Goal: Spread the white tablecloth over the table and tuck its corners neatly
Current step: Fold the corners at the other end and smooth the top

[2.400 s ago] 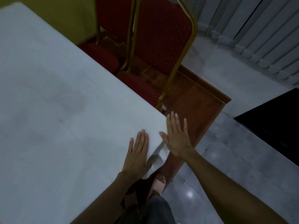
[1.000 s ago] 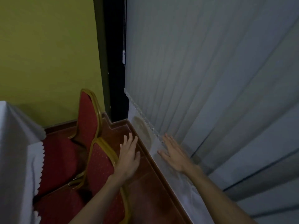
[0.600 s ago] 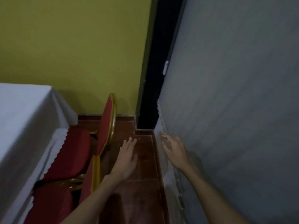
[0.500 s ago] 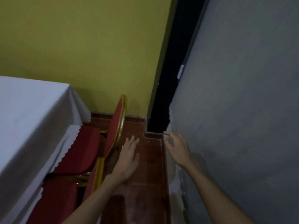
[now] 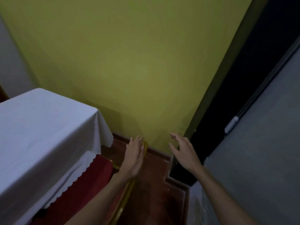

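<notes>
While both hands are off the cloth and the view faces a yellow wall (image 5: 129,62), the far corner could stay loose, and a chair (image 5: 125,197) close by could snag the hem. At left, the white tablecloth (image 5: 40,127) covers the table, smooth on top, its scalloped edge hanging over a red seat. Left hand (image 5: 134,157) and right hand (image 5: 184,153) hover open, holding nothing.
</notes>
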### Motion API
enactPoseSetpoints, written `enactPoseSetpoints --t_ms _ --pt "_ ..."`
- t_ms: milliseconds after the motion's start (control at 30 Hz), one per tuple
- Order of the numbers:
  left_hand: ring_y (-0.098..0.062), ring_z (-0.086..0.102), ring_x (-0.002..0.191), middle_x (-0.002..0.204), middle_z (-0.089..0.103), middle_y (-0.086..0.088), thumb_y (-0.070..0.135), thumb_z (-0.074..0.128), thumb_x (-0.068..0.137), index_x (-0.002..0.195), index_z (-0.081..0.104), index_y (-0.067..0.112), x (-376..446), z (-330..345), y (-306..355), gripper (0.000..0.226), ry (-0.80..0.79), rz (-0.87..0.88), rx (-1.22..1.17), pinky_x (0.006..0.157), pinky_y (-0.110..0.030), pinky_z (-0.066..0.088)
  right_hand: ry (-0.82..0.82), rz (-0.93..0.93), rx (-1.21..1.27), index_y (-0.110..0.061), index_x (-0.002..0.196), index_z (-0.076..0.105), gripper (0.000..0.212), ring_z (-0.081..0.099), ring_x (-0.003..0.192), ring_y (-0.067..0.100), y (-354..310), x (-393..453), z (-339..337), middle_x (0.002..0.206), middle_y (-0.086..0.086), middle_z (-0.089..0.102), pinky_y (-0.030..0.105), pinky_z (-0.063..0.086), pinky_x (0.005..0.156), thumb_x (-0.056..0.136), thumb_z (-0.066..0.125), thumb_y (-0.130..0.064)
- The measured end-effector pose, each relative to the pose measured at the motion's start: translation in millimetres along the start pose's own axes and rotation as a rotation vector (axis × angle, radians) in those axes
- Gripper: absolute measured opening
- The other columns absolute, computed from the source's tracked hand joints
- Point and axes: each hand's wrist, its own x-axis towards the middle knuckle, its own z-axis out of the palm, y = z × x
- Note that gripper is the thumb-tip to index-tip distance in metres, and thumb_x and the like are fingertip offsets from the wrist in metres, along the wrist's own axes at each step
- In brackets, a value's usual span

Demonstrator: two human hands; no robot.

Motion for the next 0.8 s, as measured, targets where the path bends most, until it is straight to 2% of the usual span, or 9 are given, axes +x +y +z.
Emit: enactPoseSetpoints --t_ms 167,300,400,500,633,800 --pt "-0.013 -0.005 0.148 0.160 0.015 0.003 0.047 0.018 0.100 0.148 0.022 0.026 78 -15 -16 0.052 0.079 -0.046 0.048 0.122 -0.041 0.001 -0.107 -0.075 0.017 -0.033 0.138 0.041 0.041 0.048 0.118 0.011 9 110 11 0.132 -0.004 0.051 0.027 0.042 0.092 0.098 0.049 -0.033" --pt "-0.007 -0.006 0.145 0.160 0.015 0.004 0.053 0.013 0.096 0.148 0.023 0.027 134 -28 -44 0.059 0.195 -0.147 0.053 0.117 -0.031 -0.003 -0.135 -0.187 -0.006 -0.033 0.129 0.051 0.032 0.053 0.108 0.010 11 202 35 0.123 -0.003 0.057 0.029 0.048 0.088 0.097 0.051 -0.028" --pt "-0.008 -0.006 0.144 0.160 0.016 0.002 0.053 0.014 0.095 0.148 0.023 0.025 175 -31 -70 0.060 0.290 -0.232 0.061 0.122 -0.040 0.002 -0.185 -0.301 -0.009 -0.029 0.124 0.057 0.030 0.056 0.108 0.014 5 271 62 0.117 -0.002 0.061 0.033 0.049 0.090 0.095 0.055 -0.024" --pt "-0.014 -0.003 0.148 0.160 0.017 0.001 0.043 0.021 0.100 0.146 0.027 0.025 213 -31 -91 0.049 0.402 -0.327 0.097 0.122 -0.048 0.010 -0.281 -0.434 0.033 -0.026 0.129 0.054 0.039 0.055 0.110 0.014 -1 337 89 0.114 -0.007 0.064 0.032 0.046 0.090 0.091 0.060 -0.020" --pt "-0.016 -0.018 0.146 0.162 0.008 0.001 0.044 0.018 0.100 0.145 0.031 0.024 248 -32 -106 0.051 0.547 -0.475 0.144 0.122 -0.045 0.004 -0.472 -0.528 0.080 -0.031 0.142 0.037 0.063 0.053 0.106 0.010 -4 407 120 0.114 -0.012 0.063 0.028 0.043 0.085 0.087 0.066 -0.027" --pt "-0.021 -0.018 0.147 0.162 0.007 -0.002 0.034 0.024 0.103 0.147 0.029 0.020 268 -46 -131 0.046 0.502 -0.661 0.283 0.122 -0.046 0.002 -0.713 -0.656 0.020 -0.027 0.144 0.034 0.066 0.050 0.117 0.017 -26 480 170 0.123 -0.001 0.063 0.028 0.039 0.091 0.087 0.066 -0.029"
